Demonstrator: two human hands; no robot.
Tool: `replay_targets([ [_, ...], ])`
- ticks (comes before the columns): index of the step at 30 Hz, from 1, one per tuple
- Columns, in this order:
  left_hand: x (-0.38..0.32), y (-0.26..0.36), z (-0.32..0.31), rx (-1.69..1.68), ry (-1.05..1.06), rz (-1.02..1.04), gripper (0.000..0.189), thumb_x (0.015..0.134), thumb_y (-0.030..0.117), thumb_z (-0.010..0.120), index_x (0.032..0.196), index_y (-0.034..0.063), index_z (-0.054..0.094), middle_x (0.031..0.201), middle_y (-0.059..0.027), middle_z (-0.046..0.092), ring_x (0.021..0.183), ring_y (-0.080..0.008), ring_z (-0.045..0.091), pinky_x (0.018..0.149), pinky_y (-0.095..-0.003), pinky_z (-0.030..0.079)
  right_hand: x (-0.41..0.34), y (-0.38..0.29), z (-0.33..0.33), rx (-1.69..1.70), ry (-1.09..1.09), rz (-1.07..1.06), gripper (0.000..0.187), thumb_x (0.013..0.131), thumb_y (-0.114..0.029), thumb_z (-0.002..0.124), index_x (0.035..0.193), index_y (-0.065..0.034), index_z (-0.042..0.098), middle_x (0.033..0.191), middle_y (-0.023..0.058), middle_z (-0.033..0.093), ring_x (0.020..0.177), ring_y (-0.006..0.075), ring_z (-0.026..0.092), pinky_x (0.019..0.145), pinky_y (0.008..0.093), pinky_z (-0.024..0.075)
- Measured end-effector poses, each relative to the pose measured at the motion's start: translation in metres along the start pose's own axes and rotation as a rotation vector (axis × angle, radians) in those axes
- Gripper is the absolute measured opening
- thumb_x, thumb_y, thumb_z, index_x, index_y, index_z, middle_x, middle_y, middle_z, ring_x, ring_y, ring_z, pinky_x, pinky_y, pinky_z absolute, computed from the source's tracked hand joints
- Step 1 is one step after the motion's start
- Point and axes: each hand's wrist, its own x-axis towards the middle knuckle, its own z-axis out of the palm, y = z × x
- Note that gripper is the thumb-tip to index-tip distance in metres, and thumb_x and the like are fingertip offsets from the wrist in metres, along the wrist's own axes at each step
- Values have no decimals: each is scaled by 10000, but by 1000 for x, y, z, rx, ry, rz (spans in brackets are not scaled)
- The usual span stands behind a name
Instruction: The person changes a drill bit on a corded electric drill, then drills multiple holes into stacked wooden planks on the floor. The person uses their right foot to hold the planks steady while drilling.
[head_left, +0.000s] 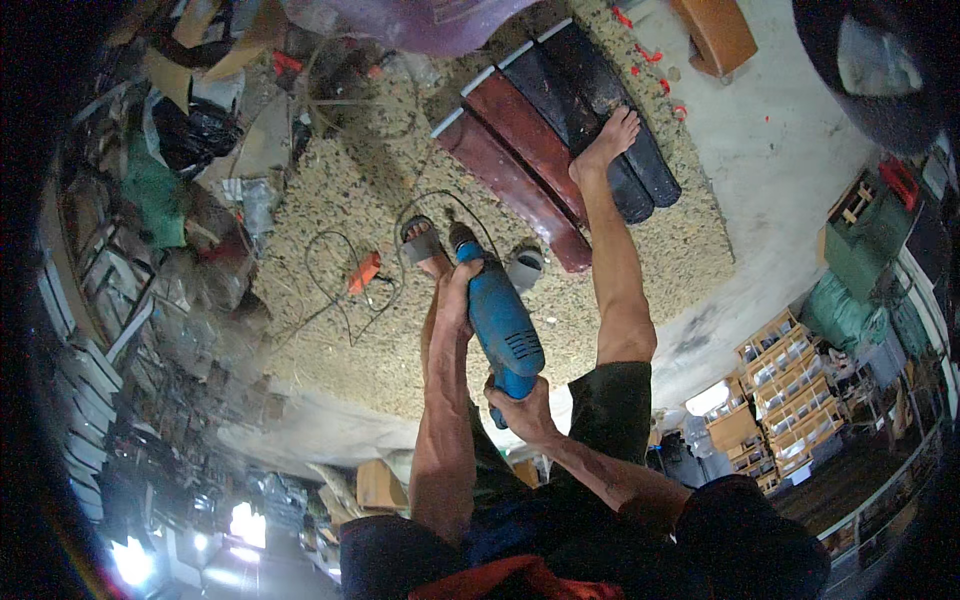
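Note:
A blue power drill (504, 315) with a dark chuck points away from me. My left hand (456, 289) grips its front body just behind the chuck. My right hand (525, 409) is closed around its rear handle. Ahead to the right lie dark red padded pieces (525, 142) and black padded pieces (622, 97), side by side with pale strips along their far ends. My bare foot (611, 139) rests on the black ones. My other foot (424, 244) stands in a grey slide sandal. Whether a bit sits in the chuck is hard to tell.
An empty grey sandal (526, 268) sits on the speckled foam mat (360, 180). A black cord loops around an orange item (364, 272) at the left. Piled scrap and bags line the left side. Stacked crates (795, 390) stand at the right; a brown padded piece (716, 37) lies beyond the mat.

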Motion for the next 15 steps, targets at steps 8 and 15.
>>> replay_targets([
  [8, -69, 51, -60, 84, -13, 106, 456, 818, 313, 728, 1132, -5, 637, 871, -96, 663, 702, -235, 661, 659, -380, 569, -42, 28, 75, -91, -6, -190, 101, 888, -99, 745, 924, -28, 683, 798, 5, 674, 733, 92, 639, 664, 294, 526],
  [15, -85, 60, -49, 108, 18, 135, 514, 807, 361, 738, 1158, -2, 639, 872, -115, 657, 690, -238, 656, 647, -391, 546, -50, 26, 96, 22, 83, -256, 155, 846, -109, 795, 888, -21, 675, 757, 1, 668, 690, 101, 628, 625, 312, 525],
])
